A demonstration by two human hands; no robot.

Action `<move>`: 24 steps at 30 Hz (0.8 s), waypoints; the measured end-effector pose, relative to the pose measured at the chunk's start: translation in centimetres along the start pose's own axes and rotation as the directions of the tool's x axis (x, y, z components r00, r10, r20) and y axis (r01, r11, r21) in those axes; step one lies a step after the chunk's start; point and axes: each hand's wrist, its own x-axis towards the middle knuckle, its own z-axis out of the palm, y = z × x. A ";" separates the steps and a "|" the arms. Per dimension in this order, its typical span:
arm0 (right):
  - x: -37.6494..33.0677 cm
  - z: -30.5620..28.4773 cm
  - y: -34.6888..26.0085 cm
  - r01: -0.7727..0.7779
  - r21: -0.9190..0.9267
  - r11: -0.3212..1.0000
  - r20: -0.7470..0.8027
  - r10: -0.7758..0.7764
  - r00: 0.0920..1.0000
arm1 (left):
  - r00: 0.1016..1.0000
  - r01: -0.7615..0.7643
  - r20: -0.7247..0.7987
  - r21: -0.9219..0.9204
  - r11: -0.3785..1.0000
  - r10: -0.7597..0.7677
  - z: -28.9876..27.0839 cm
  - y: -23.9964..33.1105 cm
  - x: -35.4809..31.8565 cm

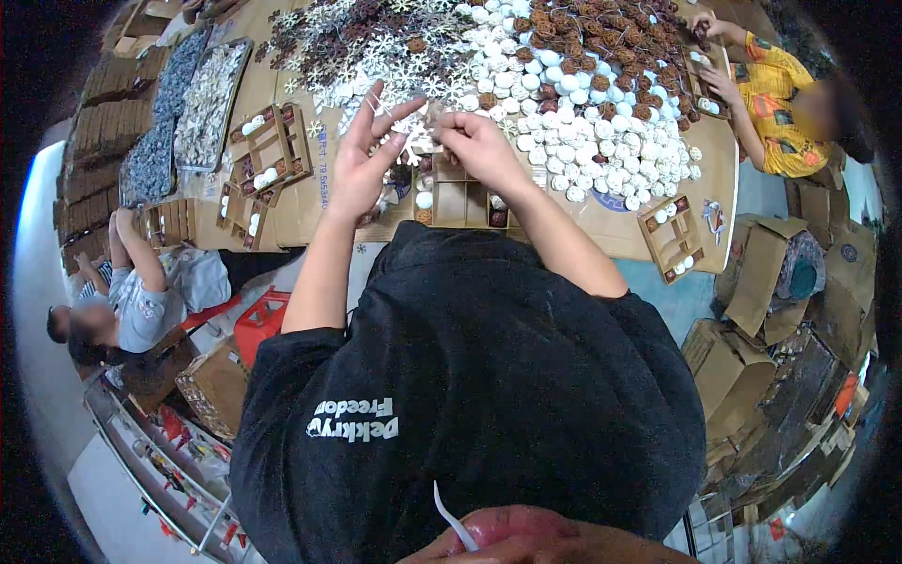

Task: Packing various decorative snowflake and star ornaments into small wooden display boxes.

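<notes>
A white snowflake cutout (413, 143) is between my two hands above the near edge of the table. My right hand (484, 155) pinches at its right side with thumb and forefinger. My left hand (362, 169) has its fingers spread, and its thumb tip is beside the snowflake; whether it touches cannot be made out. Just below the hands is a divided brown box (451, 214) with white and dark balls in some compartments, partly hidden by my right hand and shirt. Past my fingers lies a pile of white and brown snowflakes (352, 61).
White balls (583, 155) and brown woven balls (601, 33) cover the table's right half. More divided boxes (272, 150) stand at left, one box (670, 240) at right. Filled trays (214, 103) lie far left. A person in yellow (780, 103) works at right; another (155, 291) sits left.
</notes>
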 end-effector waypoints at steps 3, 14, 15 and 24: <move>-0.1 0.2 0.8 0.160 0.206 0.965 0.059 -0.176 0.983 | 1.000 -0.017 -0.014 -0.088 0.996 0.015 0.1 0.0 -0.1; -0.7 0.9 -0.3 0.149 0.198 0.969 0.144 -0.179 0.973 | 0.989 0.060 0.145 -0.334 0.940 -0.012 0.3 0.6 0.4; -0.7 1.0 -0.1 0.156 0.195 0.968 0.060 -0.170 0.984 | 0.992 0.062 0.127 -0.321 0.945 -0.022 0.5 0.6 0.3; -2.1 2.7 1.1 0.479 -0.290 0.829 -0.344 -0.557 0.756 | 0.964 0.006 -0.265 -0.112 0.994 -0.035 2.4 0.4 0.3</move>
